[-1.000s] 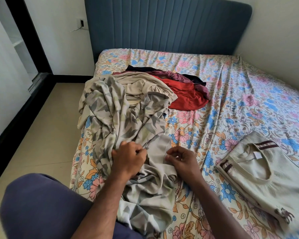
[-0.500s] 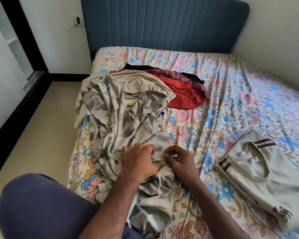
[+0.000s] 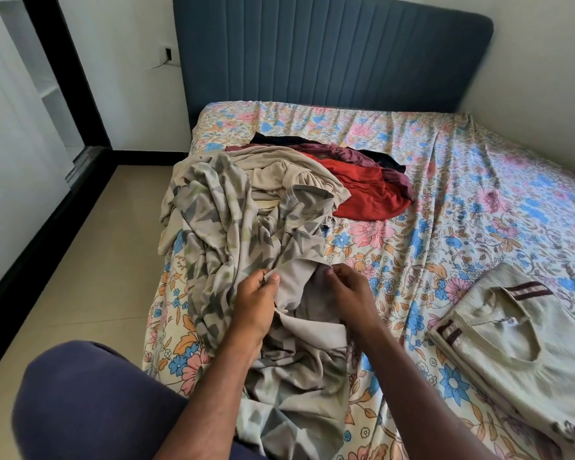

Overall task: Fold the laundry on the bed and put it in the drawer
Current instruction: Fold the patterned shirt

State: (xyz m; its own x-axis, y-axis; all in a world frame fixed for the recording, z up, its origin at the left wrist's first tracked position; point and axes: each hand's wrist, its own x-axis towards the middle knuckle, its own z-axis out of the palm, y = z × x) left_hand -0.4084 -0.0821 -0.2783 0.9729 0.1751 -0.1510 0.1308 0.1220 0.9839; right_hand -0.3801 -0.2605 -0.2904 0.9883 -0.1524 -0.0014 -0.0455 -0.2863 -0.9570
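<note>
Patterned garment [image 3: 246, 260] at bed [image 3: 478, 227] 7 o'clock edge, hem pinched by left hand [image 3: 256, 303] and right hand [image 3: 349, 297]. Risk: bunched fabric sliding off edge when lifted.

- The folded beige shirt [image 3: 525, 353] runs off the right and bottom edges; its lower part is cut away.
- The dark garment [image 3: 279, 140] and the maroon one [image 3: 356, 154] lie mostly under the red garment [image 3: 365, 190] and the plain beige garment [image 3: 279, 171]; only their edges show.
- The patterned garment [image 3: 219, 227] drops past the bottom edge, partly behind the left forearm.
- The left hand [image 3: 256, 300] hides the fabric beneath it; the right hand [image 3: 349, 293] covers its own fold.
- The bed [image 3: 478, 200] is cut off at the right.
</note>
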